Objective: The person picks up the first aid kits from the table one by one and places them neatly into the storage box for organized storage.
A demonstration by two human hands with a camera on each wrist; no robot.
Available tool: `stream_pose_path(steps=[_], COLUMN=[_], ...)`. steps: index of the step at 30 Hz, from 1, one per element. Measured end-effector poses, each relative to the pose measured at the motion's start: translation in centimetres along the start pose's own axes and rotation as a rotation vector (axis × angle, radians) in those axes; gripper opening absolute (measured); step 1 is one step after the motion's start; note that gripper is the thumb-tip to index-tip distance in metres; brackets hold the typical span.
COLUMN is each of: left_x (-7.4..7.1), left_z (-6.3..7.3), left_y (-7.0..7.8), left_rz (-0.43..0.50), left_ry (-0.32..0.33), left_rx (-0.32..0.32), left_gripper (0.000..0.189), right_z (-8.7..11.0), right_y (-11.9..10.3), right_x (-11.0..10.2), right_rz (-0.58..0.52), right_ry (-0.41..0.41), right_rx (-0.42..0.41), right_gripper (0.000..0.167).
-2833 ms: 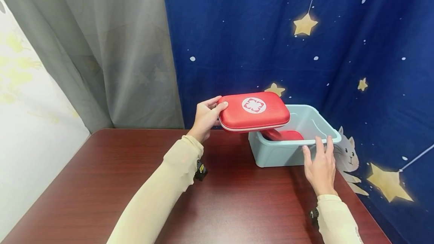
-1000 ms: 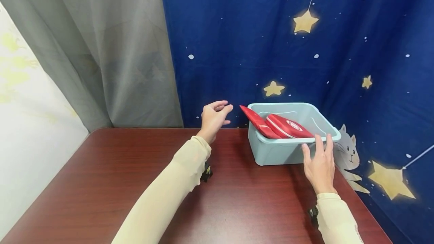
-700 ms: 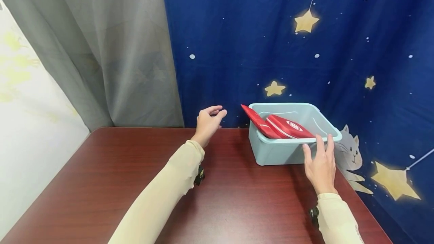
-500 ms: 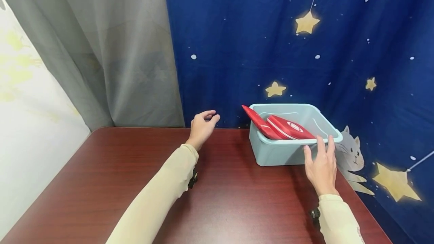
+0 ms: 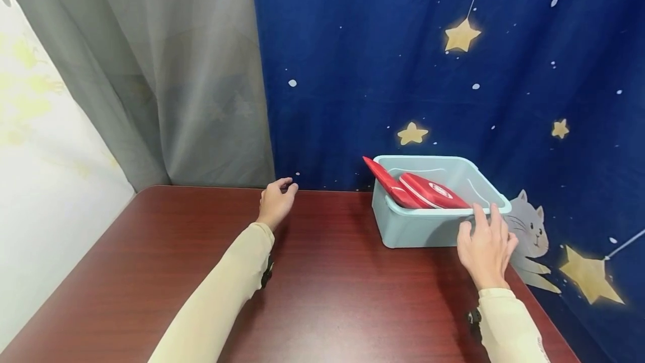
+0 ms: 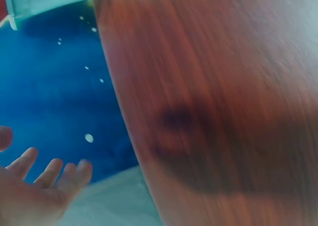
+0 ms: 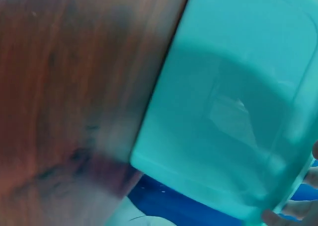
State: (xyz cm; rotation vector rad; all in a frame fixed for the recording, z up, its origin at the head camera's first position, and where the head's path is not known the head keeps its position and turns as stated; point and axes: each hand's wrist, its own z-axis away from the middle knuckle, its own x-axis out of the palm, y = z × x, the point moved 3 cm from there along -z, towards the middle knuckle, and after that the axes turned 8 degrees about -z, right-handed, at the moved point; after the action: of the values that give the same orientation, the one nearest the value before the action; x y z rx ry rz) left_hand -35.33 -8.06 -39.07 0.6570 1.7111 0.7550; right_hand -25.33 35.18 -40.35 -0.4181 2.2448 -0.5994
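Note:
A light blue plastic bin [image 5: 423,231] stands near the table's back right, its side wall filling much of the right wrist view. Inside it lies a red first aid case [image 5: 438,192] with a white emblem, tilted. Another red case [image 5: 385,181] leans beside it, one end poking above the left rim. My right hand [image 5: 486,251] is at the bin's front right corner, fingers extended at the rim; whether they touch it is hard to tell. Well left of the bin, my left hand [image 5: 276,200] hovers by the table's back edge, fingers loosely bent, holding nothing.
The dark red-brown wooden table [image 5: 322,307] runs back to a blue starry curtain [image 5: 347,71] and a grey curtain [image 5: 211,71]. Its right edge passes close to the bin and my right arm.
The left hand lowered the emblem case into the bin, let it go, and moved away left and down. The right hand stayed by the rim, its fingers shifting slightly of late.

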Motion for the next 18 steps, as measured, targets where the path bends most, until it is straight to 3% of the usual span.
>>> stream_pose_path(steps=[7, 11, 18], left_x=[0.3, 0.5, 0.5], left_z=[0.1, 0.2, 0.3], left_y=[-1.3, -2.2, -3.4], left_rz=[-0.192, -0.321, -0.461], left_ry=[-0.095, -0.097, -0.065], left_rx=[0.087, 0.133, 0.177], left_gripper=[0.051, 0.053, 0.053], right_z=[-0.8, -1.6, -3.7], right_y=[-0.9, -1.8, -6.2], right_x=[-0.5, -0.4, 0.5], right_rz=[0.096, 0.09, 0.043], right_ry=[0.012, 0.003, -0.173], right_rx=[0.039, 0.045, -0.048], right_gripper=[0.054, 0.057, 0.064])
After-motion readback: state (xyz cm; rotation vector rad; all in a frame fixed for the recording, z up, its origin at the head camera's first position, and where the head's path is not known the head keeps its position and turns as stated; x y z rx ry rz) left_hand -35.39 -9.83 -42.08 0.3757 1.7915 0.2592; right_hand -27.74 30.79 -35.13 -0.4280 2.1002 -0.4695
